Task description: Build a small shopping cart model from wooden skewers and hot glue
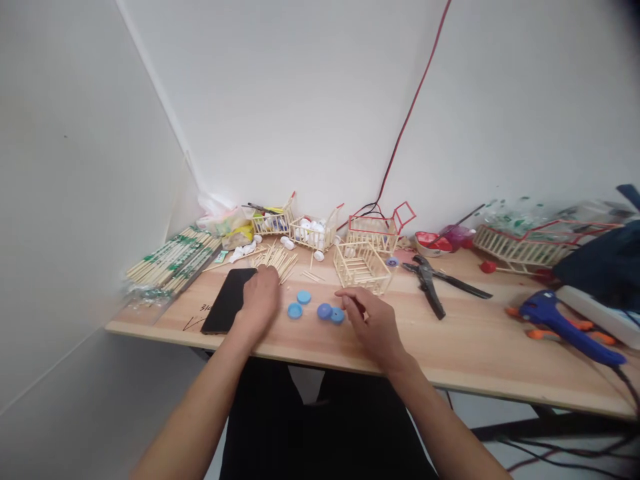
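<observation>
My left hand (261,293) rests palm down at the right edge of a black phone (226,301), its fingers reaching the near end of a pile of loose wooden sticks (283,259). No held object shows in it. My right hand (373,323) hovers beside the bottle caps, forefinger stretched out and thumb apart, with nothing visible between them. Just left of it, a purple-blue cap (324,311) touches a light blue cap (337,315). Two more blue caps lie between my hands: one upper cap (303,297) and one with its hollow side up (295,311).
Behind stand small stick-built carts (313,233) and a stick basket (363,267). Wrapped stick bundles (175,263) lie left. To the right are black-handled cutters (429,287), a blue glue gun (565,327), a white power strip (600,313) and a red-filled bowl (433,244).
</observation>
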`<state>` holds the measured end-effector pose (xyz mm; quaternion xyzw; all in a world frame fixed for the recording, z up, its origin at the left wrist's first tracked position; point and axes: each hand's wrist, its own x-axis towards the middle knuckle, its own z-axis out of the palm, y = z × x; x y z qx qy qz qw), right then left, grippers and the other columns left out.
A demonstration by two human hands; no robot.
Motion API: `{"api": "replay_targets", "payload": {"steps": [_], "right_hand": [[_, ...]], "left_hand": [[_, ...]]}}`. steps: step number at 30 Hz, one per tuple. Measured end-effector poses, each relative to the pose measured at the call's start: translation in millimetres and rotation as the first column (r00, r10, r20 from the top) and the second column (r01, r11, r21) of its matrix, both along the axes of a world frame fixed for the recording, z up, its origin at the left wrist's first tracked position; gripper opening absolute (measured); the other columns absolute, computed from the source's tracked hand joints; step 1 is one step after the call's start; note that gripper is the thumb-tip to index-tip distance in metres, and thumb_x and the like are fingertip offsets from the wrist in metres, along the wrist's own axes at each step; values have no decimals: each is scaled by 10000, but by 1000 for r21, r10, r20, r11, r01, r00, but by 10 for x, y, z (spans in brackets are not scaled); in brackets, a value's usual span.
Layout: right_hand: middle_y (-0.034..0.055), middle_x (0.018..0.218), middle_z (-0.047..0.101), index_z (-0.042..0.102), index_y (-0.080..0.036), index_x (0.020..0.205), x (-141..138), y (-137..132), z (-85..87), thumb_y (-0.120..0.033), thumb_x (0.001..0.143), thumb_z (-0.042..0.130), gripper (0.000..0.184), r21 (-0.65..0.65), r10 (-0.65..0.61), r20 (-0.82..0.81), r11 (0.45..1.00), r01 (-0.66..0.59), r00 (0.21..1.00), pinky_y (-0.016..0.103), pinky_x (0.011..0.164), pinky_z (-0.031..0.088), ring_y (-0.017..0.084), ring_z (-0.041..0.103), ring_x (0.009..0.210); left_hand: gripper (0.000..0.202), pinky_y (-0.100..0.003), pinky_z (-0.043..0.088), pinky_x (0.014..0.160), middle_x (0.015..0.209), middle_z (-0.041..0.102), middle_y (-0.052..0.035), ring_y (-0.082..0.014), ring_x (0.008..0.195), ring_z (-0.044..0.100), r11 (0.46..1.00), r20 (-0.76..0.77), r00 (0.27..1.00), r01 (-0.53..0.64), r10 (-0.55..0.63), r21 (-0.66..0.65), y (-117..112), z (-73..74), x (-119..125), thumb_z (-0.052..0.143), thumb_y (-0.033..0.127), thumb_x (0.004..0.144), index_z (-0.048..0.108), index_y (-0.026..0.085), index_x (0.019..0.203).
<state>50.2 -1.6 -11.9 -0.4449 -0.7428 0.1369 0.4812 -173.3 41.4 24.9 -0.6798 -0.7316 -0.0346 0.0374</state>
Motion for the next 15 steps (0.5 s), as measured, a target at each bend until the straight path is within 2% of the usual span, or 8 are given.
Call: {"api": "replay_targets", "payload": {"steps": [5, 11, 15], "right_hand": [[45, 912, 715, 672, -197, 998, -2, -1, -7, -236, 933, 488, 198, -1, 9, -4, 1000, -9, 1000, 268, 706, 501, 159, 655, 780], [40, 858, 711, 672, -202, 997, -7, -14, 6, -250, 939, 472, 213, -23, 15, -1, 1000, -15, 1000, 272, 676, 507, 161, 655, 741], [46, 873, 716, 668, -213, 996, -2, -24, 22, -258, 942, 464, 215, -21, 11, 11, 1000, -11, 1000, 284, 677, 511, 173, 661, 757]], "left_hand": [[303, -374, 516, 761, 1012, 674, -202, -314, 972, 667, 997, 36, 999, -28, 31, -70, 145, -5, -38, 372, 125, 889, 637, 82, 1028], [319, -357, 502, 751, 1015, 680, -201, -306, 952, 669, 999, -4, 999, -41, 41, -18, 117, 31, -48, 363, 122, 889, 642, 93, 1040], [328, -362, 489, 723, 985, 681, -205, -314, 920, 666, 996, 13, 998, -57, 56, 64, 83, 48, -71, 336, 123, 899, 650, 100, 993]]}}
